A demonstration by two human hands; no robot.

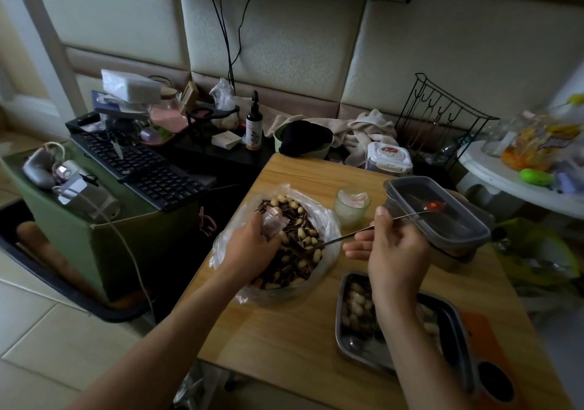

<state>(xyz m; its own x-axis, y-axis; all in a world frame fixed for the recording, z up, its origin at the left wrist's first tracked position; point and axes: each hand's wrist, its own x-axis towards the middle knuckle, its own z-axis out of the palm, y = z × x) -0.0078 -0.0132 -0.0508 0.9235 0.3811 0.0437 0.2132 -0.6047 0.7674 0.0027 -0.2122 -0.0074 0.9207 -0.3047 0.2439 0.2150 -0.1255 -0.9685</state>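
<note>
L hand [252, 245], centre of frame: fingers [271, 239] curled round a small clear pouch [275, 222]. It is crumpled, has a red-and-white strip at its top edge, and its mouth points up-right. Contents too dim to tell.

R hand [392, 248], right of centre: thumb and curled fingers [358, 247] pinch a long metal utensil [347, 236] mid-shaft. It is thin, shiny and slanted. The low tip is at the left, in the nut mix just below-right of the pouch; the other end sticks out up-right past the thumb. Tip is buried, so its shape can't be told.

Under both: an open clear plastic bag [330, 220] on the table [284, 330], w/ pale peanuts & dark striped seeds mixed [300, 264]. The pouch hangs over the bag's upper-left part; L hand's heel is over the bag's left side.

Lower right of frame: steel tray [347, 343] w/ peanuts [355, 302], partly behind the R forearm. Above the bag, near the R thumb: small glass [350, 212] w/ crumpled white wrapping inside. Right of it: grey lidded box [448, 220], lid on, the utensil's far end crossing in front of it.
</note>
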